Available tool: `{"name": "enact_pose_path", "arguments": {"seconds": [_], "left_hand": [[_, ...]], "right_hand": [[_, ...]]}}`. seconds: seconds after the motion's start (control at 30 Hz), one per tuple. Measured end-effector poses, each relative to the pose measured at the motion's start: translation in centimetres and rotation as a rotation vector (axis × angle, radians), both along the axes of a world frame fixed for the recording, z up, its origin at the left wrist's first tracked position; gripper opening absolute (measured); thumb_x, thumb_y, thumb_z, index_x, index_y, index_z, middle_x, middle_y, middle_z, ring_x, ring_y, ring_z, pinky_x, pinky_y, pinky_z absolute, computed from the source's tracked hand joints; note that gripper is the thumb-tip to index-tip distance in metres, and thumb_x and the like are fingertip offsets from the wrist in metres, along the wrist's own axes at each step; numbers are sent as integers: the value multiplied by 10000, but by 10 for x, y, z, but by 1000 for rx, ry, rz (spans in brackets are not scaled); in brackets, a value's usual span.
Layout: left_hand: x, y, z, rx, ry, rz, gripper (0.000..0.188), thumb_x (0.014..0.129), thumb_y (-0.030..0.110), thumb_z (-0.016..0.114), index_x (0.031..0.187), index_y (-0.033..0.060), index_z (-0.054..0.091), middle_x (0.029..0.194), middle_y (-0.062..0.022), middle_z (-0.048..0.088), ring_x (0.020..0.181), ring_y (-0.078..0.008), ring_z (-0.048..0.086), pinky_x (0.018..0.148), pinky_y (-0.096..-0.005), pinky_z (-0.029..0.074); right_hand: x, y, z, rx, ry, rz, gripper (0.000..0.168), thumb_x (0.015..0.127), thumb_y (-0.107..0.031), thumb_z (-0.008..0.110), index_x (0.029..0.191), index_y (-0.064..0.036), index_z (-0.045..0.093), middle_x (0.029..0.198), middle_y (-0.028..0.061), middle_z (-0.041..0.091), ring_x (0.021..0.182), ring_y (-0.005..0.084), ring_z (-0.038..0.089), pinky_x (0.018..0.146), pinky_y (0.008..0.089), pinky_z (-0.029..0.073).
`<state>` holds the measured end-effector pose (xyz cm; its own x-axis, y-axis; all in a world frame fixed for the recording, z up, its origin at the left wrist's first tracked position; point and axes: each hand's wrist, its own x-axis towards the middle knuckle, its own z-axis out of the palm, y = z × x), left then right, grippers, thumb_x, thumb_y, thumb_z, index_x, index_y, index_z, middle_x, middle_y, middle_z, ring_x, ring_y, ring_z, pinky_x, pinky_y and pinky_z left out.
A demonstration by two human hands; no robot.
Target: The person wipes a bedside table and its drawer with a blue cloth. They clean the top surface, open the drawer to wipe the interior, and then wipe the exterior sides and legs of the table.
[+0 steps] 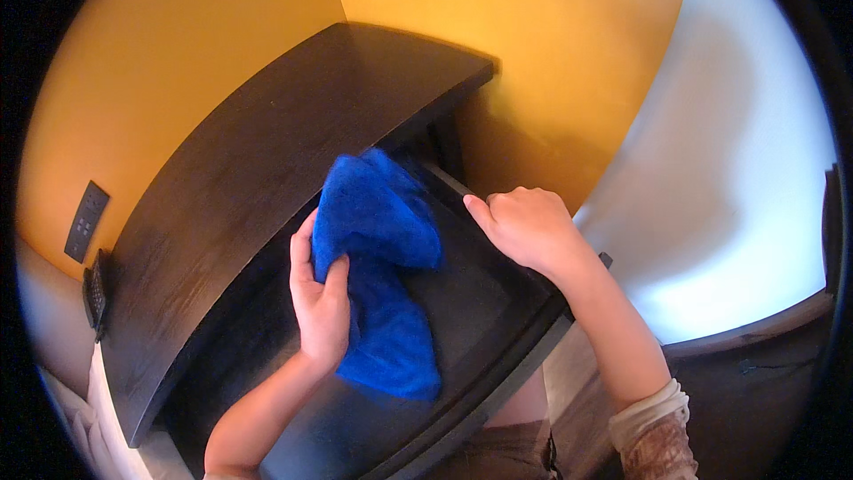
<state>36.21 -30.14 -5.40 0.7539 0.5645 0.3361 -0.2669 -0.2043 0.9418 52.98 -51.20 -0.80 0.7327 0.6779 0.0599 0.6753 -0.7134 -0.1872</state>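
A bright blue cloth, bunched at the top and hanging loose below, is pinched between the thumb and fingers of my left hand. It hangs over the inside of a pulled-out dark drawer, and its upper end reaches the edge of the wooden top. My right hand is curled over the drawer's right side wall, with most of its fingers hidden behind the knuckles. Above the drawer lies the curved-looking dark brown tabletop of the same piece of furniture.
Yellow walls meet in a corner behind the furniture. On the left are a wall socket panel and a dark handset-like device by the tabletop's end. Pale bedding lies lower left. A bright white surface stands at right.
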Motion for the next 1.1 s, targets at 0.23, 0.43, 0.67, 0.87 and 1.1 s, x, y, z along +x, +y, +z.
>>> {"name": "enact_pose_path", "arguments": {"seconds": [0.23,0.43,0.67,0.87,1.1], "left_hand": [[80,-28,-15,592,-105,56,703,754,-207,493,1396,73,556,1238,-135,526,1214,-312,522,1121,-346,354],[118,-36,-29,891,-201,-62,756,703,-231,461,1368,91,624,1415,-172,556,1429,-370,445,1196,-435,323],[141,-32,-12,773,22,24,535,850,10,645,1377,27,554,1403,-234,568,1394,-406,467,1208,-486,321],[90,-92,-23,745,-107,-487,794,717,-109,620,1482,46,477,1520,-183,492,1487,-355,369,1252,-527,236],[29,-119,-18,335,48,-1004,760,932,84,602,1601,11,248,1671,-186,235,1570,-358,133,1277,-492,136]], "right_hand": [[-7,-5,-1,-11,-89,92,422,1033,-301,452,857,15,669,709,213,693,707,418,697,678,517,567],[-42,-59,5,-43,-55,3,262,991,-228,535,975,4,654,688,195,682,673,399,688,636,510,548],[-60,-78,-9,208,-260,-51,313,1003,-282,545,921,-3,661,654,186,676,600,360,678,615,467,537],[-63,-69,0,231,-107,-226,562,1054,-384,472,1394,58,540,730,233,686,662,412,682,646,500,530],[-60,-65,4,546,-58,-172,517,1088,-435,387,1407,-76,577,1248,224,682,1208,390,621,974,458,514]]}}
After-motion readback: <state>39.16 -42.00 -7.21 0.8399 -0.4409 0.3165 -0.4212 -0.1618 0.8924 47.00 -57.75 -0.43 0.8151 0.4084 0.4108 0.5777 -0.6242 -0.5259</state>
